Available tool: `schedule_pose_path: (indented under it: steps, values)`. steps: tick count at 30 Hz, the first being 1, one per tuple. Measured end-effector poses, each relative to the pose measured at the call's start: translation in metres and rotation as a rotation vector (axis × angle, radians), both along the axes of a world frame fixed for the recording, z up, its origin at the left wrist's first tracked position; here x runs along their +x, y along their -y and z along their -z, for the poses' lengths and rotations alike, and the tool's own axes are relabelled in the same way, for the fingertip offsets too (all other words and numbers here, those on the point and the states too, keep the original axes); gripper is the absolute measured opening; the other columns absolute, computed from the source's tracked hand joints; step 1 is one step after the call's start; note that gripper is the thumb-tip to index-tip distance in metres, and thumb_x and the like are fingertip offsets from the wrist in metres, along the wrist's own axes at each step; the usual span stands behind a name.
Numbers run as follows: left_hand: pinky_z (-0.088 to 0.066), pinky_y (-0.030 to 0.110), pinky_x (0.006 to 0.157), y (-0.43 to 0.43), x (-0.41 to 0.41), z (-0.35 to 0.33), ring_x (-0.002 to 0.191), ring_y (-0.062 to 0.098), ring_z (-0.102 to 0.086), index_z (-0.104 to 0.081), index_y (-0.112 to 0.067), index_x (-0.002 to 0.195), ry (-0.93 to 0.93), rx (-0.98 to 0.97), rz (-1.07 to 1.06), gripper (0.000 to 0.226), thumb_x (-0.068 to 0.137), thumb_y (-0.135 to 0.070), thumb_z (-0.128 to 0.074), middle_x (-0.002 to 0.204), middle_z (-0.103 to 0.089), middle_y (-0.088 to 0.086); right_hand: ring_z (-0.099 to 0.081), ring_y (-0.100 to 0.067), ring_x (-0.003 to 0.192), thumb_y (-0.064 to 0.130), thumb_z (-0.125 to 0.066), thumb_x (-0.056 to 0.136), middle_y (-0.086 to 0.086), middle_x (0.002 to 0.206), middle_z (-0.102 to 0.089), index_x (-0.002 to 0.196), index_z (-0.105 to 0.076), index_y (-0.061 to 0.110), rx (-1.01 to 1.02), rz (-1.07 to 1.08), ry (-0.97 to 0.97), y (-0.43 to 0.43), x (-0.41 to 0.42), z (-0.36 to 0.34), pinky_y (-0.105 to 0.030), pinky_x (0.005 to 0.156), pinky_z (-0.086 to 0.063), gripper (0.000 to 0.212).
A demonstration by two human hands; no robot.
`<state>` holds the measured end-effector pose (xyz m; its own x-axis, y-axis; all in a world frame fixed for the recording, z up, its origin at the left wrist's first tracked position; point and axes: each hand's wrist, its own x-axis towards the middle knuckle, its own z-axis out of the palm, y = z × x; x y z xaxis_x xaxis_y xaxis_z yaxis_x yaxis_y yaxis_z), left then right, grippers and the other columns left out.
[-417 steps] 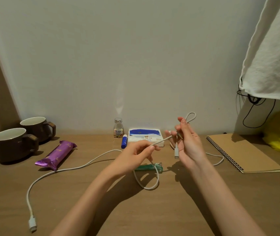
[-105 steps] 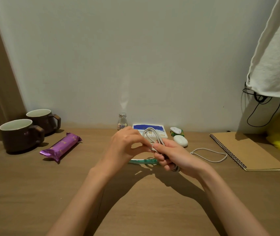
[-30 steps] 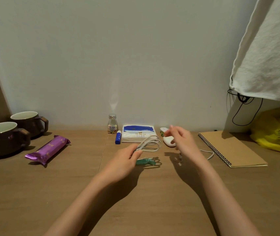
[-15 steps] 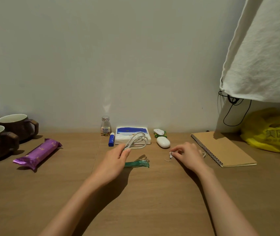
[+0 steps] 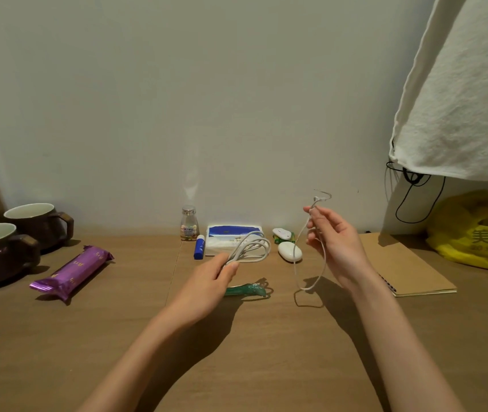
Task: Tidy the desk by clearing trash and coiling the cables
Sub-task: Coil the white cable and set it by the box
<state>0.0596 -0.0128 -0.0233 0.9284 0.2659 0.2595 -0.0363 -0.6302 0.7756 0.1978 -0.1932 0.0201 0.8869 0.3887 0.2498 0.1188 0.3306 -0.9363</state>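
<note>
So the right hand (image 5: 333,245) pinches the thin white cable (image 5: 311,263) up high, hanging nearly straight down just right of the tissue pack (image 5: 224,237), while the left hand (image 5: 207,286) grips the coiled cable (image 5: 251,248) over it, so right's closer.

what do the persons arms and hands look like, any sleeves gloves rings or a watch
Both forearms are bare as far as the frame shows, with no sleeve in view. The left hand and right hand wear no gloves. No ring, watch or bracelet is visible on the fingers or wrists. Nails look short and unpainted, as far as can be told.
</note>
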Motion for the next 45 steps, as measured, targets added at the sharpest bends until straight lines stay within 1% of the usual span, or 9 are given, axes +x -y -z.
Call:
schedule_pose_path:
  steps: [3, 13, 17, 23, 28, 34, 38, 41, 45]
  values:
    - [-0.039, 0.02, 0.064, 0.006, 0.0, -0.002, 0.076, 0.012, -0.052, -0.052, -0.024, 0.086, -0.001, 0.033, 0.025, 0.02, 0.099, -0.031, -0.038, 0.083, -0.057, 0.0, -0.049, -0.005, 0.05, 0.016, -0.055, 0.094, 0.003, 0.07, -0.063, 0.1, -0.066, 0.014, 0.004, -0.042, -0.049, -0.007, -0.005, -0.001, -0.015, 0.051, -0.047, 0.013]
    - [-0.04, 0.022, 0.061, 0.004, 0.003, 0.004, 0.069, 0.008, -0.051, -0.048, -0.029, 0.083, -0.041, 0.127, -0.09, 0.019, 0.099, -0.031, -0.038, 0.078, -0.056, -0.005, -0.04, -0.006, 0.046, 0.024, -0.055, 0.087, -0.002, 0.09, -0.073, 0.097, -0.059, 0.013, 0.056, -0.333, -0.164, -0.008, -0.024, -0.013, -0.015, 0.043, -0.034, 0.016]
    - [-0.04, 0.02, 0.061, 0.005, 0.002, 0.003, 0.071, 0.008, -0.051, -0.05, -0.027, 0.086, -0.037, 0.11, -0.074, 0.018, 0.099, -0.03, -0.039, 0.08, -0.056, -0.004, -0.038, -0.005, 0.044, 0.02, -0.046, 0.097, -0.002, 0.098, -0.074, 0.094, -0.055, 0.015, 0.081, -0.296, -0.121, -0.014, -0.027, -0.012, -0.013, 0.038, -0.03, 0.01]
    - [-0.039, 0.017, 0.062, -0.003, 0.0, -0.005, 0.068, 0.007, -0.045, -0.051, -0.025, 0.08, -0.15, -0.028, 0.115, 0.023, 0.099, -0.03, -0.038, 0.075, -0.05, -0.005, -0.032, -0.01, 0.055, 0.02, -0.042, 0.101, -0.001, 0.109, -0.072, 0.093, -0.054, 0.021, 0.058, -0.077, 0.056, -0.018, -0.016, -0.002, -0.015, 0.048, -0.03, 0.014]
    - [-0.035, 0.015, 0.058, -0.007, -0.003, -0.01, 0.064, 0.006, -0.042, -0.051, -0.022, 0.08, -0.198, -0.053, 0.105, 0.026, 0.099, -0.031, -0.037, 0.074, -0.048, -0.004, -0.03, -0.009, 0.052, 0.019, -0.042, 0.101, -0.001, 0.11, -0.072, 0.092, -0.054, 0.022, 0.047, -0.024, 0.091, -0.02, -0.015, 0.001, -0.014, 0.048, -0.032, 0.015]
    - [-0.038, 0.014, 0.062, 0.005, -0.007, -0.013, 0.069, 0.005, -0.044, -0.054, -0.021, 0.09, -0.189, -0.045, 0.248, 0.022, 0.099, -0.031, -0.036, 0.081, -0.05, -0.004, -0.05, 0.003, 0.053, 0.02, -0.042, 0.1, -0.004, 0.105, -0.073, 0.096, -0.054, 0.017, -0.118, -0.218, 0.112, -0.021, -0.035, -0.002, -0.016, 0.056, -0.039, 0.013]
    - [-0.039, 0.019, 0.065, 0.006, 0.0, -0.003, 0.071, 0.007, -0.045, -0.056, -0.011, 0.1, -0.185, -0.008, 0.199, 0.029, 0.1, -0.031, -0.036, 0.085, -0.052, 0.0, -0.066, -0.007, 0.082, 0.024, -0.043, 0.099, -0.006, 0.105, -0.073, 0.1, -0.057, 0.015, -0.25, -0.393, 0.214, -0.023, -0.043, -0.002, -0.025, 0.077, -0.05, 0.016]
    - [-0.038, 0.018, 0.061, 0.002, 0.004, -0.001, 0.066, 0.008, -0.044, -0.051, -0.019, 0.083, -0.163, -0.112, 0.123, 0.025, 0.1, -0.028, -0.035, 0.076, -0.049, -0.003, -0.062, -0.006, 0.088, 0.026, -0.044, 0.098, -0.002, 0.101, -0.073, 0.099, -0.061, 0.018, -0.367, -0.429, 0.301, -0.022, -0.043, -0.001, -0.03, 0.084, -0.043, 0.019]
    - [-0.034, 0.018, 0.05, -0.009, 0.01, 0.001, 0.051, 0.007, -0.041, -0.051, -0.009, 0.09, -0.102, -0.493, 0.055, 0.027, 0.101, -0.027, -0.034, 0.063, -0.045, -0.005, -0.048, -0.015, 0.078, 0.029, -0.051, 0.095, -0.014, 0.102, -0.069, 0.096, -0.063, 0.02, -0.391, -0.559, 0.283, -0.023, -0.043, 0.002, -0.028, 0.073, -0.037, 0.016]
